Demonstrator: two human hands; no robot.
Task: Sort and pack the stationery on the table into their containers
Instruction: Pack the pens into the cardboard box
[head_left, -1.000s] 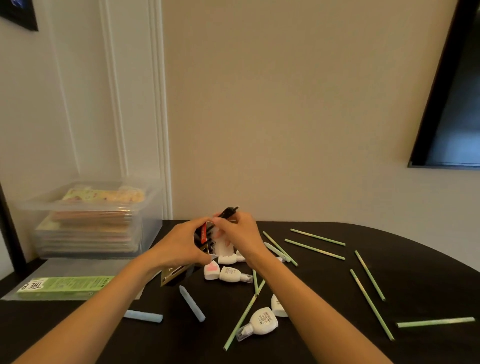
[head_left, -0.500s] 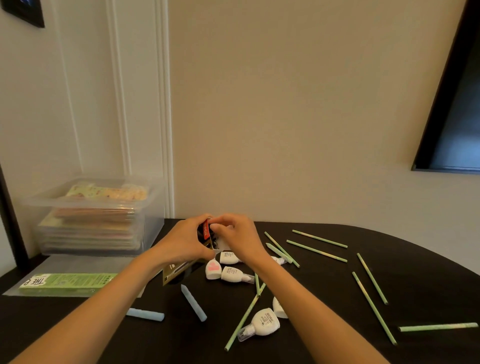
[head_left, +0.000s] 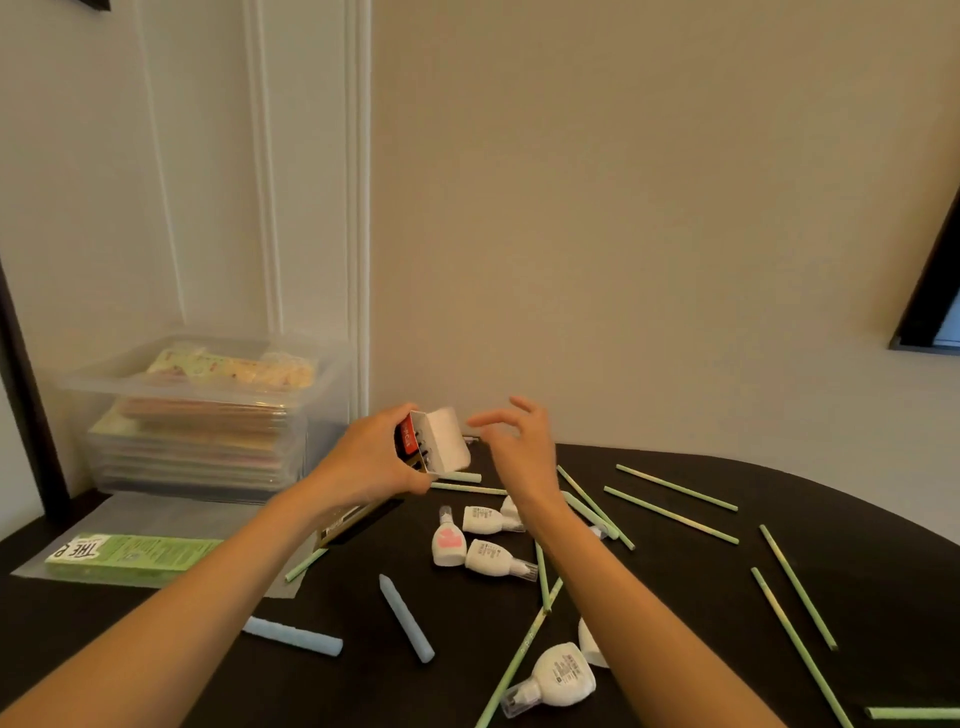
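From the head view, the left hand (head_left: 371, 460) gripped a small box (head_left: 441, 441) held above the black table (head_left: 857, 587). Its fingers curled round the red and black side, and the box's open white inside was tilted toward the right hand (head_left: 519, 452). Something dark showed inside the box close to the gripping fingers, too small to make out. The right hand hovered just beside the box's open end with fingers spread and relaxed, holding nothing and not touching the box. Below the held box and under the right wrist, a cluster of white bottles (head_left: 483, 519) lay on the table, one with a pink mark. Green sticks (head_left: 670, 514) were scattered beyond the right hand and back toward the person. Two blue crayons (head_left: 405, 618) lay well below the left hand's grip, between the forearms. A flat gold and black box (head_left: 358, 519) sat partly under the left wrist. Out past the left hand stood a clear tub (head_left: 202, 415) of stacked sheets, with a green packet (head_left: 135, 553) in front of it.
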